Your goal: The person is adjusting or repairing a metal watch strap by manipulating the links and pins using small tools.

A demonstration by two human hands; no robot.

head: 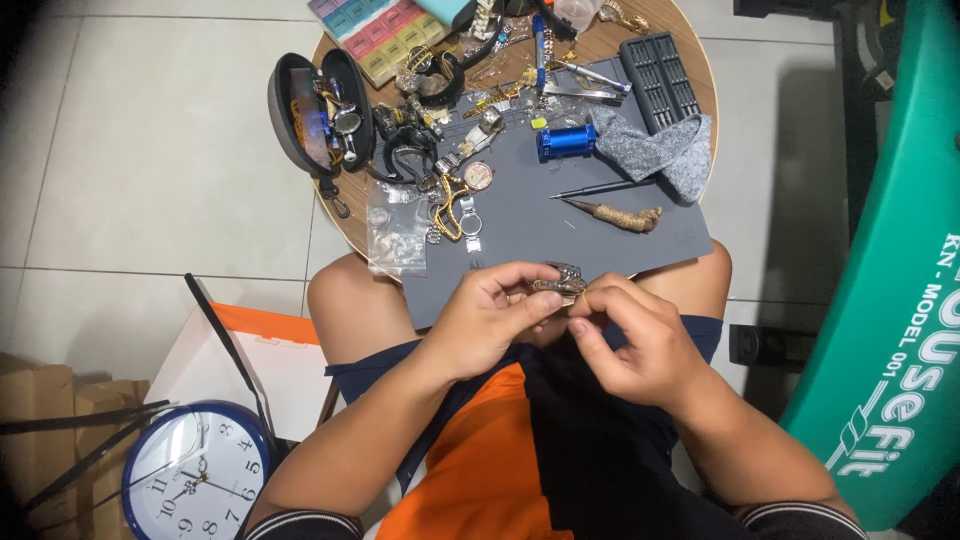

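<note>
My left hand (490, 318) and my right hand (632, 338) meet over my lap, both pinching a small metal watch part with a band (562, 282). The fingers hide most of it. Just beyond my hands lies a grey work mat (560, 215) on a round wooden table (345, 225). On the mat rest a blue metal cylinder (566, 141), a thin dark screwdriver (598, 188), a wooden-handled pick (622, 215) and a gold-and-silver watch (462, 205).
An open black glasses case (318, 110), a pile of watches and bands (430, 110), a coloured pill box (380, 28), a grey cloth (655, 150) and a black bit tray (658, 78) crowd the table. A blue-rimmed wall clock (195, 472) lies on the floor left; green equipment (890, 300) stands right.
</note>
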